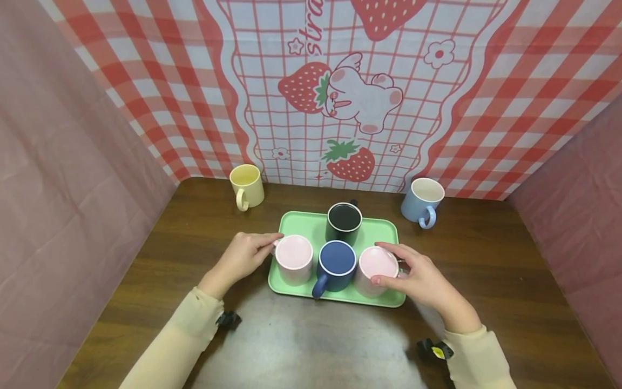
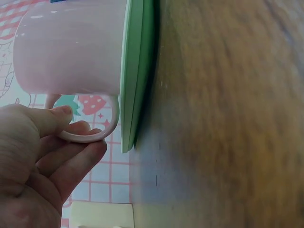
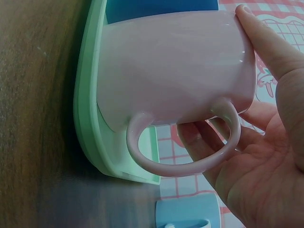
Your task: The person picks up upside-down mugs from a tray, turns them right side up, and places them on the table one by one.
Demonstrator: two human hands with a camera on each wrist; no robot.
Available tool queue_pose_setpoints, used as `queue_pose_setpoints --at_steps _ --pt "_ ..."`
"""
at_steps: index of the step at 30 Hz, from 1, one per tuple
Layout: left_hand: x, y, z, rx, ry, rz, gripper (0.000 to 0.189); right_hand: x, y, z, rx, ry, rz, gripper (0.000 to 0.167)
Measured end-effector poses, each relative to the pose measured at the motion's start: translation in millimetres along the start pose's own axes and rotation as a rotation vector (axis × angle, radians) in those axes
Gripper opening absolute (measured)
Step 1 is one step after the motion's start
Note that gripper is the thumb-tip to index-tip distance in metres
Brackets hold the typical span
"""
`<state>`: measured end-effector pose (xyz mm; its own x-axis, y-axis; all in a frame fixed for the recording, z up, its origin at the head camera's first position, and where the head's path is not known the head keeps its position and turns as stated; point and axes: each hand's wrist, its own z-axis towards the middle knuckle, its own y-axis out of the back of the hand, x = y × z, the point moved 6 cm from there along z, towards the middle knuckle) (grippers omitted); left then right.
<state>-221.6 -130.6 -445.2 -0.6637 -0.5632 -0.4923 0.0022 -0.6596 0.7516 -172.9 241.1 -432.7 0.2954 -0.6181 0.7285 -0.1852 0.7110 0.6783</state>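
A light green tray (image 1: 374, 229) carries two pale pink mugs, a navy blue mug (image 1: 336, 265) and a black mug (image 1: 343, 222). My left hand (image 1: 245, 254) pinches the handle (image 2: 114, 118) of the left pink mug (image 1: 294, 260) between thumb and fingers. Around the upper part of the right pink mug (image 1: 373, 273) my right hand (image 1: 421, 275) has its thumb and fingers spread, gripping it near the rim. This mug's handle (image 3: 185, 167) points toward the right palm. Between the two pink ones stands the navy mug, handle toward me, with the black mug behind it.
Behind the tray on the left, a yellow mug (image 1: 248, 186) stands on the dark wooden table (image 1: 282, 335). A light blue mug (image 1: 421, 202) stands at the back right. A strawberry-printed checked cloth (image 1: 311, 151) hangs along the far edge, with pink drapes (image 1: 73, 162) at both sides.
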Motion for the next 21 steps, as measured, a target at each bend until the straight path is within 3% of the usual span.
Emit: queue_pose_setpoints --at_steps 14,21 --pt "2.0 -2.6 1.9 -0.002 -0.011 -0.006 0.028 0.2 0.9 -0.5 0.001 -0.003 0.002 0.073" --pt "3.5 -0.5 3.6 -0.035 -0.013 0.017 0.025 0.5 0.1 -0.8 0.001 0.002 0.012 0.072"
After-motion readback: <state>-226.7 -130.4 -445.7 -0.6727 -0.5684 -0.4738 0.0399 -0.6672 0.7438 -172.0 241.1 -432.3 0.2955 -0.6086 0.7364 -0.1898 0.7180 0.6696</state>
